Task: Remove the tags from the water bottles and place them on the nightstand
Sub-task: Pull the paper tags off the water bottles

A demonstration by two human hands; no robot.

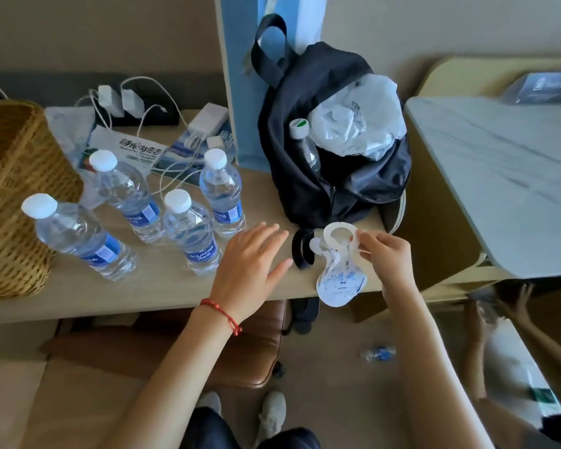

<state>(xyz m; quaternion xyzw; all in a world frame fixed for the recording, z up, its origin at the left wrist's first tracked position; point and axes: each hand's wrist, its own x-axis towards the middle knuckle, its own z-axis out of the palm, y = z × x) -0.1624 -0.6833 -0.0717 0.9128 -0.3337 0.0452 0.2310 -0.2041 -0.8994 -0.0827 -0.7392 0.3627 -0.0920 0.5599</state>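
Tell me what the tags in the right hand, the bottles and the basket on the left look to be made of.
Tags pinched in the right hand: thin white card or coated paper, probably; flat, printed blue, with cut neck holes. Bottles: clear glossy plastic with ribbed walls, white caps and blue labels. Basket: woven tan wicker or rattan, matte; strands visible.

Clear glossy plastic bottles (188, 231), matt wood-look desk (162, 286), rough woven basket (13, 196), paper tags (339, 273).

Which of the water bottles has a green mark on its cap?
The bottle sticking out of the black backpack. Its white cap carries a green mark, while the four bottles standing on the desk all have plain white caps.
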